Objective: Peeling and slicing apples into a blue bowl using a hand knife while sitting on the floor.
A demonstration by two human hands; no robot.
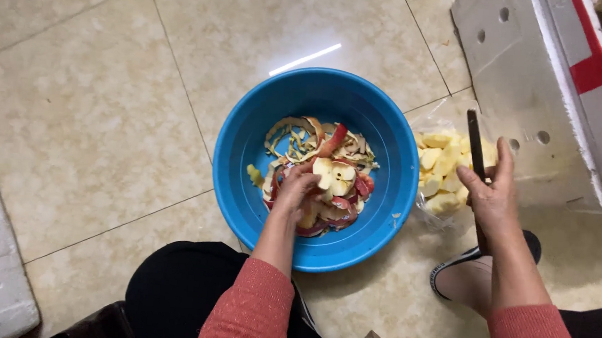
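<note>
Reaching w/ left hand point(294, 193) into blue basin point(246, 159) on floor, closing on peeled apple pieces point(333, 176) amid peels, prob. slippery, soft; right hand point(496, 195) gripping knife point(476, 148).

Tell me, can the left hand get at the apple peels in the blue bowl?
Probably yes. The left hand is already down inside the blue bowl, resting on the apple peels, and nothing covers them. The right hand is off to the side, holding a knife.

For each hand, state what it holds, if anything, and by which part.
The right hand holds a knife by its handle. The left hand reaches among apple peels in the blue basin; any hold cannot be told.
</note>
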